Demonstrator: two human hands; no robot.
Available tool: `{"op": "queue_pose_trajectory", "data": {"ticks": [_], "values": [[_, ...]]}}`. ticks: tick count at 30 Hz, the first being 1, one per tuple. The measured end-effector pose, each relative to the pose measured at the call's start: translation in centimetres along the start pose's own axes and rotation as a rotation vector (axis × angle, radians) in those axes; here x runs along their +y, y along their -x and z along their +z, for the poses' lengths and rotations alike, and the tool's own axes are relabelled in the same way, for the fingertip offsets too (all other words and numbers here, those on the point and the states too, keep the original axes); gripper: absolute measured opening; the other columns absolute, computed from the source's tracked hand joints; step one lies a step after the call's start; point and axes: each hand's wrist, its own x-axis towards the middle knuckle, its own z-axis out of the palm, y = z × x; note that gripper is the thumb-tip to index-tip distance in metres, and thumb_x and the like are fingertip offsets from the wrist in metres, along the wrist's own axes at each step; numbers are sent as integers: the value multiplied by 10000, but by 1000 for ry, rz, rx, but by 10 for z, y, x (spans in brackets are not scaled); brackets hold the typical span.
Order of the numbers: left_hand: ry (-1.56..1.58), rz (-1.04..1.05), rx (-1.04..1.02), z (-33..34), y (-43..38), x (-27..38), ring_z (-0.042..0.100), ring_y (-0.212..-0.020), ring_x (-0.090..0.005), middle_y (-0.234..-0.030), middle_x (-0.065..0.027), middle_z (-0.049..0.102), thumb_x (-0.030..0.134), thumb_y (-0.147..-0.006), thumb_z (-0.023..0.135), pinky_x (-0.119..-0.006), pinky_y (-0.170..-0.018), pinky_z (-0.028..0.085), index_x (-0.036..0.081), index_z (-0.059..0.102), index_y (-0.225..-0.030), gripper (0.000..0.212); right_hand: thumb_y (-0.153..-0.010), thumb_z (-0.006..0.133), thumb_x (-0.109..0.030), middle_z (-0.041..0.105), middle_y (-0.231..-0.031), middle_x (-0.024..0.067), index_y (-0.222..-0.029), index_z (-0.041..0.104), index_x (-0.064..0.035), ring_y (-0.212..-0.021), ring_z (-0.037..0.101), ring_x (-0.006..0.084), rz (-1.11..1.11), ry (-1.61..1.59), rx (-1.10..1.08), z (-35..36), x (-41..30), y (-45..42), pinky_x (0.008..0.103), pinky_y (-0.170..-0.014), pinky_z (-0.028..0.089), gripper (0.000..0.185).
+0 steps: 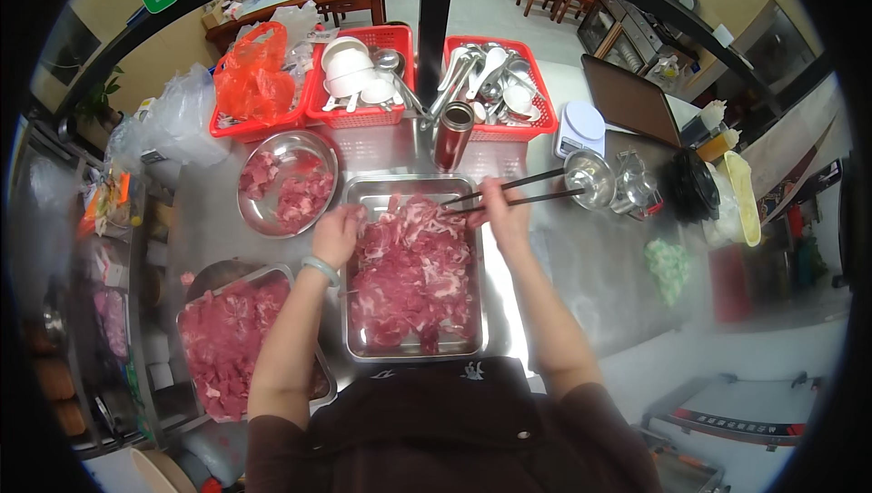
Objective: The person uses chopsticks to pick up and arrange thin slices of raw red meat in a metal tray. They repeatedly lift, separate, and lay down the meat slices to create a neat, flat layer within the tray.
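Sliced raw meat (415, 268) fills most of a rectangular stainless steel tray (355, 357) in front of me. My right hand (505, 217) grips a pair of long black chopsticks (535, 183) over the tray's right rim. Their tips reach into the upper part of the meat, slightly apart. At the upper left rim is my left hand (338, 234), fingers bent, with a pale bangle on the wrist; whether it pinches the rim or meat is unclear. A round steel bowl (246, 214) with clumps of meat stands beyond it. Partly behind my left forearm lies a second meat-filled tray (325, 374).
Red plastic baskets (545, 122) of spoons and bowls line the back, with a brown metal flask (454, 135) before them. Rightward stand a white kitchen scale (580, 126), a small steel bowl (587, 176) and a crumpled green-white cloth or bag (666, 268).
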Motion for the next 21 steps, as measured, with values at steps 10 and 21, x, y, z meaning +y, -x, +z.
{"op": "queue_pose_trajectory", "data": {"ticks": [10, 21], "values": [[271, 113, 124, 10, -15, 18, 566, -717, -180, -856, -86, 598, 62, -831, 484, -279, -612, 457, 9, 549, -1049, 234, -866, 548, -208, 525, -617, 48, -879, 563, 18, -436, 550, 132, 5, 354, 198, -69, 40, -23, 254, -380, 452, 227], [989, -407, -213, 2, -13, 38, 488, -550, -80, -724, -9, 551, 169, -879, 473, -202, -452, 384, 46, 549, -927, 152, -897, 488, -257, 503, -628, 76, -892, 462, 0, -445, 562, 197, -41, -215, 350, -58, 34, -6, 306, -403, 489, 258]]}}
